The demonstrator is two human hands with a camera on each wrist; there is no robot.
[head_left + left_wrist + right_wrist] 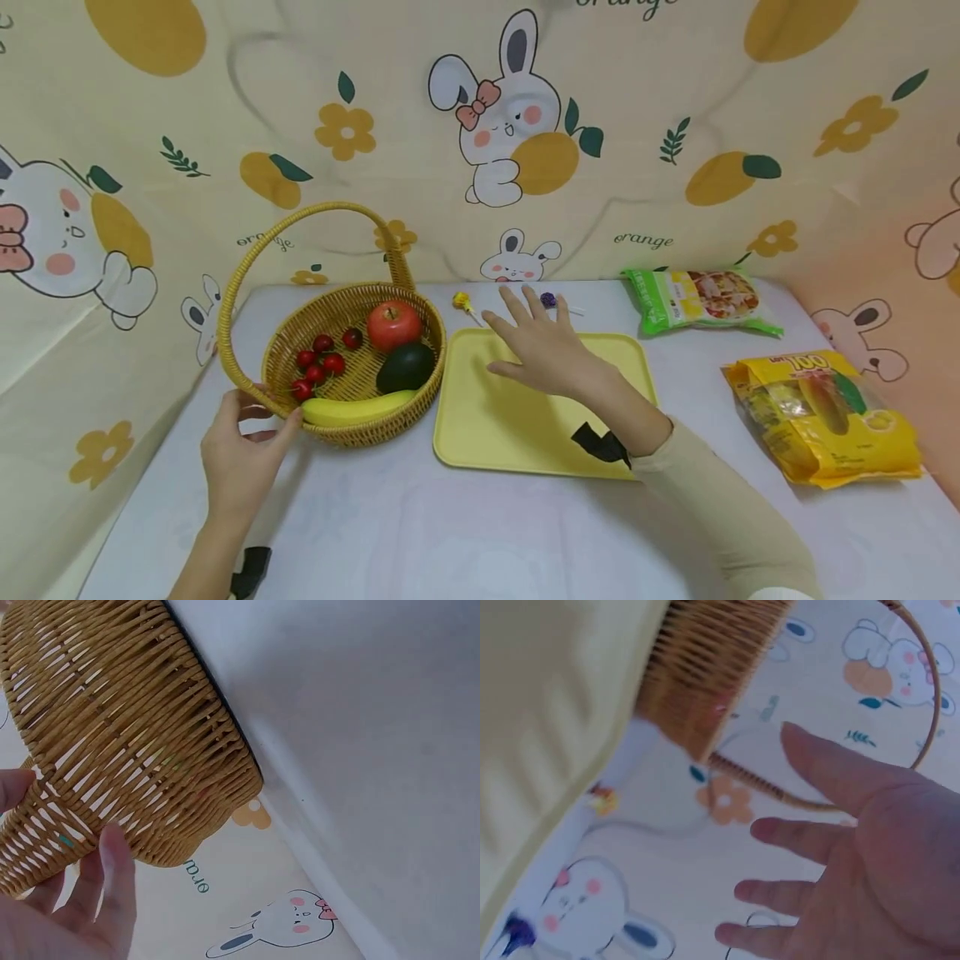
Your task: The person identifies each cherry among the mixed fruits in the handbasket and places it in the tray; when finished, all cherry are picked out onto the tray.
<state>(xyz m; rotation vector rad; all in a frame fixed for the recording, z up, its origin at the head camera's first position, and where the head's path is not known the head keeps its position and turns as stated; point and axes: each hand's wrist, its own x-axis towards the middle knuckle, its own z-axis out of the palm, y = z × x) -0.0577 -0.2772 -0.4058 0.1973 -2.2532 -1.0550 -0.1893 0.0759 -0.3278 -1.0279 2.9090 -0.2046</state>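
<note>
A woven wicker basket (424,321) with a tall handle stands on the table's left side. It holds a red apple (393,324), a dark avocado (405,367), a banana (356,408) and several cherries (318,364). My left hand (243,450) grips the basket's near rim by the handle base, thumb and fingers on the weave (112,735). My right hand (536,342) hovers open, fingers spread, over the yellow tray (487,417) beside the basket. In the right wrist view the spread fingers (817,847) point toward the basket (705,660).
Two lollipops, one yellow (463,303) and one purple (551,300), lie behind the tray. A green snack bag (701,298) and a yellow snack bag (821,417) lie at the right. A cartoon-print cloth backs the table.
</note>
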